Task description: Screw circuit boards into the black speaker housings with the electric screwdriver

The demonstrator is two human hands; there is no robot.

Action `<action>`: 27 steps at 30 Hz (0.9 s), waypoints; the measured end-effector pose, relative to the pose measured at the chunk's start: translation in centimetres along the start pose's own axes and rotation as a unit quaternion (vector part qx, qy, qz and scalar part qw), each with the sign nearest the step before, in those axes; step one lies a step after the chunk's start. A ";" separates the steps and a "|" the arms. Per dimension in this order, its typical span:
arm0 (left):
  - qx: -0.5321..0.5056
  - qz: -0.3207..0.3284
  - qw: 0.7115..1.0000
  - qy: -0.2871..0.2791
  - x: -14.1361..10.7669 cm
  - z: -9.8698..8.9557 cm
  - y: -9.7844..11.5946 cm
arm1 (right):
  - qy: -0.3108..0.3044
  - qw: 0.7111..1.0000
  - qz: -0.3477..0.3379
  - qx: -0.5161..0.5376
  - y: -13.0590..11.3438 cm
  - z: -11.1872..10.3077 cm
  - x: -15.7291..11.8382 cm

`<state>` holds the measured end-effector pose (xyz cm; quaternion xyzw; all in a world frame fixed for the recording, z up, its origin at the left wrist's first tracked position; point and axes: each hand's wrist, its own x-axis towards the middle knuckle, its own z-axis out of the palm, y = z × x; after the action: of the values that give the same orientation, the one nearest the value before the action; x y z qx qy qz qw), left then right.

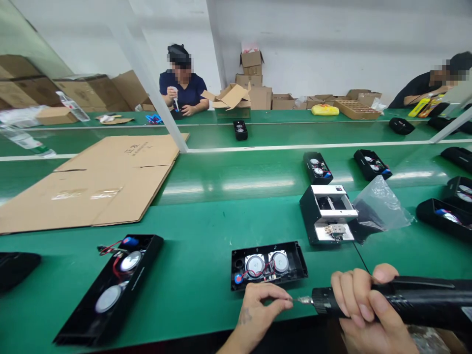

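The left hand (254,312) pinches at the bit tip (295,299) of the electric screwdriver (424,302); a screw there, I cannot tell. The right hand (385,312) wraps the tool; alignment calls for steadiness. The open speaker housing (303,268) lies just beyond the left fingers.

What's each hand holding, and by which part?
Right hand: black power screwdriver, by the body near its front. Left hand: fingertips pinched at the bit's tip; anything between them, can't tell.
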<state>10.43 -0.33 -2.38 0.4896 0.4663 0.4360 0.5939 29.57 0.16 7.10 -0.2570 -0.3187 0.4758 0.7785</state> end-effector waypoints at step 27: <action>0.570 0.358 0.738 -0.035 3.2 -3.6 0.1 | -0.120 0.980 -0.002 -0.159 5.4 -0.3 1.4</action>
<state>7.50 3.46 -2.97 0.8825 0.3969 0.2514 0.0196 27.14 3.68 3.49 -0.3176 -0.4818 0.4446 0.6851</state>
